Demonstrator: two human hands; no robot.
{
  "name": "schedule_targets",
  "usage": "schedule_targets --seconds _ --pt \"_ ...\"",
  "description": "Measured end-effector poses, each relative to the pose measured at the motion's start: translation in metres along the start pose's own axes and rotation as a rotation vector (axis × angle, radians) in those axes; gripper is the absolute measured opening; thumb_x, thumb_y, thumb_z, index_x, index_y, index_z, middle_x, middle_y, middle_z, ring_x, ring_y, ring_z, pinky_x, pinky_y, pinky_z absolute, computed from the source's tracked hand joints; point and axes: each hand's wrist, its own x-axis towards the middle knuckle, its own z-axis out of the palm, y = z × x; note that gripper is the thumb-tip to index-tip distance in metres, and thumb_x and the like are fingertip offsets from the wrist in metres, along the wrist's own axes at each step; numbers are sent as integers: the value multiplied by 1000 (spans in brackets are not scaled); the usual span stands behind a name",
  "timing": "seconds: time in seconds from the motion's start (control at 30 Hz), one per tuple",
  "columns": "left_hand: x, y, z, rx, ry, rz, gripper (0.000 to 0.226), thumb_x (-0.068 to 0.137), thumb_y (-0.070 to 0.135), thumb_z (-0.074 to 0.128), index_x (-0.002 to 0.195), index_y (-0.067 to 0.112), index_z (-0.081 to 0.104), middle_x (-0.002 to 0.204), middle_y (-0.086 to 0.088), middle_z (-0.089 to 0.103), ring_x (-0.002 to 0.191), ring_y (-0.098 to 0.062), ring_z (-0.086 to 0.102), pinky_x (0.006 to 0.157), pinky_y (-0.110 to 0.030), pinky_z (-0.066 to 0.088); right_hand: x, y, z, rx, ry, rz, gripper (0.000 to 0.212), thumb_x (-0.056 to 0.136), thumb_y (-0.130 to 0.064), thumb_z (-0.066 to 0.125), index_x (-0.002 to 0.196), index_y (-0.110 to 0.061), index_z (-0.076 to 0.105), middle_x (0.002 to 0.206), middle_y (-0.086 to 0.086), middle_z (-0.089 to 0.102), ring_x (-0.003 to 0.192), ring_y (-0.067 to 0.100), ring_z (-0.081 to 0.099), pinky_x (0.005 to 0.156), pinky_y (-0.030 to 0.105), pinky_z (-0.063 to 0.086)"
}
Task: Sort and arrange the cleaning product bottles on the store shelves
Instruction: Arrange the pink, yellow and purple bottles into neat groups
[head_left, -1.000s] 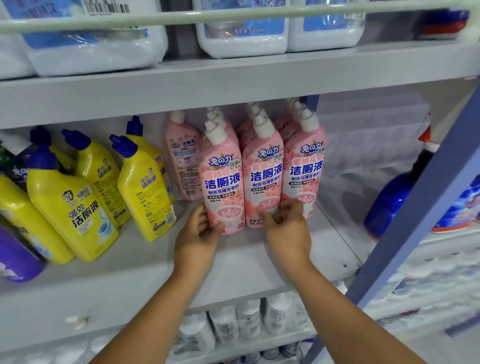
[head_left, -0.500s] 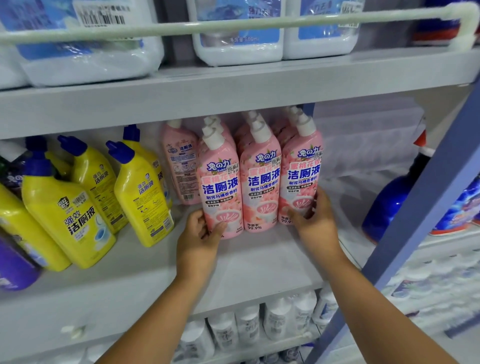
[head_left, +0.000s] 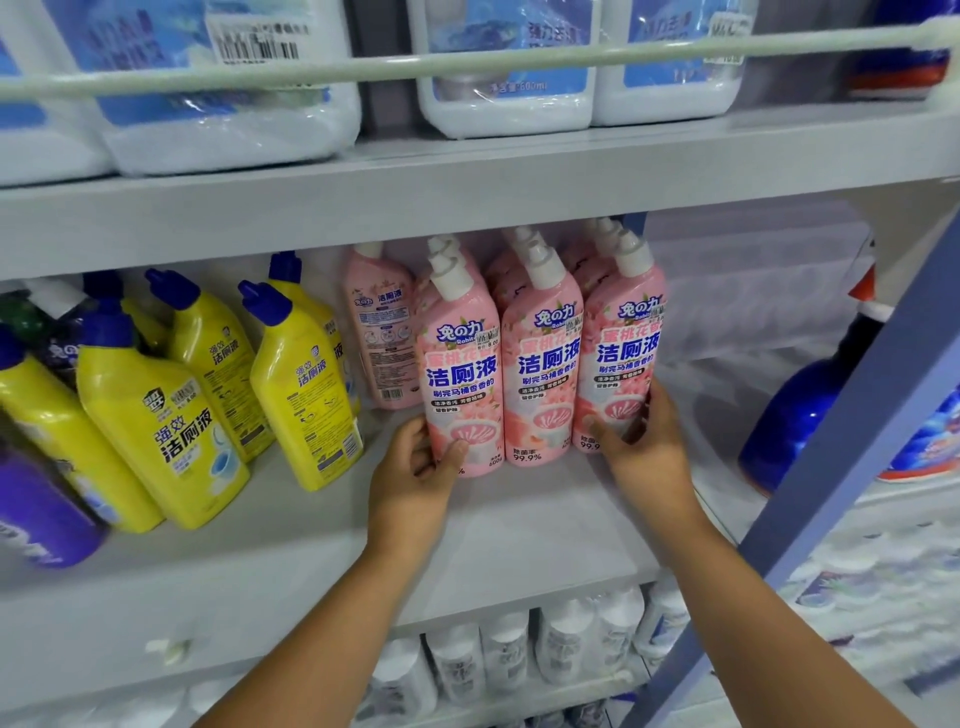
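Pink plastic toilet-cleaner bottles (head_left: 543, 358) with white caps stand upright in a front row of three on the grey shelf (head_left: 519, 525). Your left hand (head_left: 415, 478) grips the leftmost, your right hand (head_left: 649, 447) the rightmost, fingers curled round each base, bracketing the row.

The pink bottle (head_left: 464, 374) gripped by the left hand (head_left: 415, 480) reads "兔の力", "洁厕液", "600g"; its price sticker shows "8.00". The pink bottle just right of it (head_left: 543, 364) adds "除菌率 99.9%". The yellow bottle (head_left: 161, 415) left of that grip reads "强效洁厕液". A white jug (head_left: 506, 78) above reads "600ml".
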Motion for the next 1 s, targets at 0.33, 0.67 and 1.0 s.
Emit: schedule_targets --seconds 0.33,0.67,1.0 --pt "2 -2 -1 58 0 -11 34 90 14 78 120 19 64 106 11 77 98 -11 73 82 -24 58 10 5 10 -196 29 -15 107 46 -61 95 136 -34 43 128 -6 59 113 17 63 89 48 60" --pt "-9 40 -44 144 173 39 42 88 14 79 119 36 59 116 20 67 100 12 65 80 -6 48 -72 -74 60 -11 133 -325 47 87 -25 75 126 -12 51 119 -2 48 109 21 55 96 20 44" --pt "28 109 -141 398 283 47 32 87 21 81 110 27 61 102 9 69 97 -12 69 83 -25 49 -27 -193 204 -80 -446 -259 70 87 -34 79 144 -10 47 136 5 55 126 20 51 105 25 39"
